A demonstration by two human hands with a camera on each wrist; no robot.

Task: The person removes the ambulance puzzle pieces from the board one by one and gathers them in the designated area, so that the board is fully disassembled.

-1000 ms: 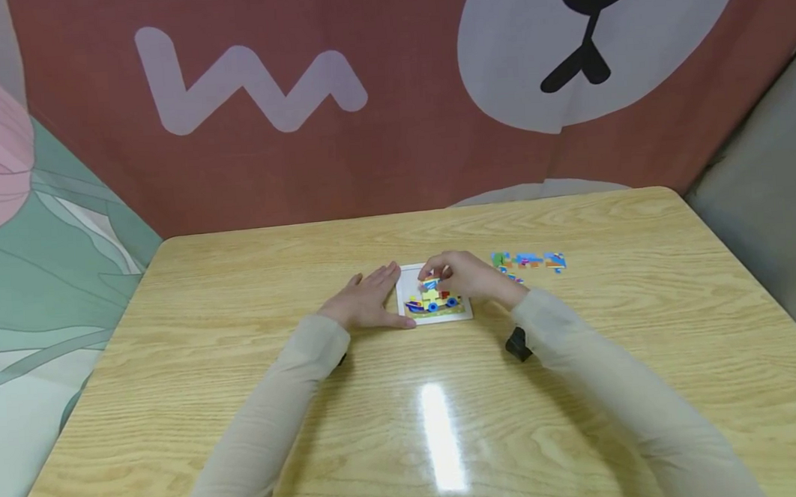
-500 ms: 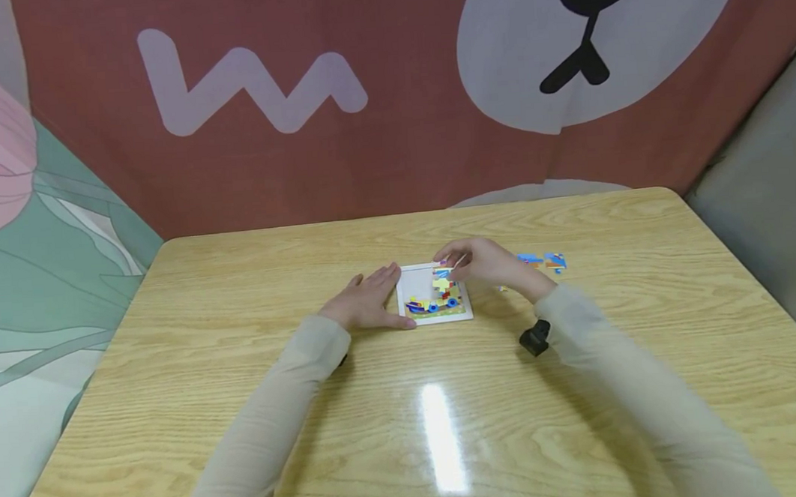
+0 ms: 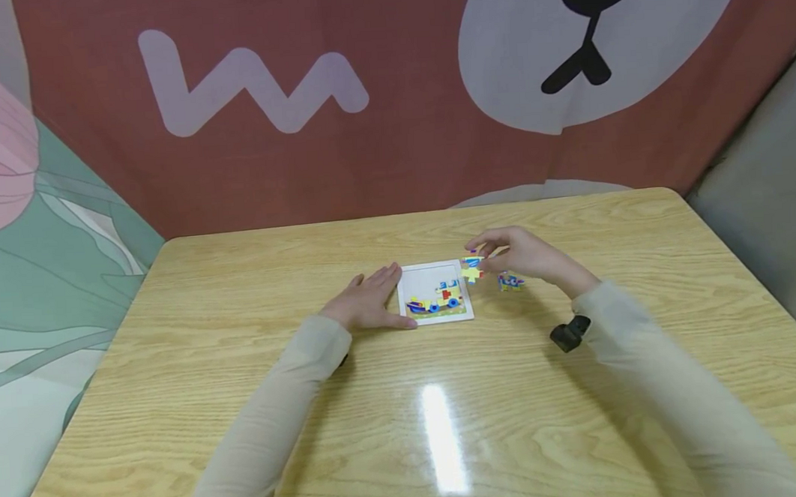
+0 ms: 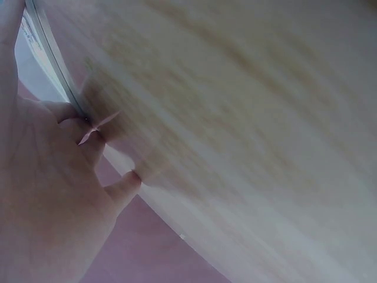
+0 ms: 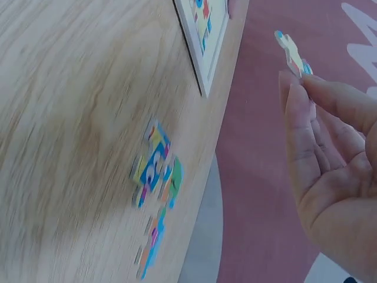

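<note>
My left hand [image 3: 367, 299] lies flat at the left side of a white puzzle frame [image 3: 418, 283], its straight fingers and thumb against the edge. Joined pieces along the frame's bottom and lower right show part of a picture of a vehicle with blue wheels [image 3: 433, 307]; the upper left is bare white. Just off the frame's right edge, my right hand [image 3: 527, 257] pinches a yellow and blue jigsaw piece [image 3: 471, 269]. In the right wrist view that piece [image 5: 290, 54] is held between thumb and fingertips, raised above the table.
Loose jigsaw pieces [image 5: 154, 162] lie on the wooden table [image 3: 392, 399] to the right of the frame, partly hidden behind my right hand in the head view. A printed curtain [image 3: 393, 151] hangs along the table's far edge.
My right hand has carried the yellow and blue jigsaw piece from over the frame to the right, past its edge. My left hand has stayed at the frame.
</note>
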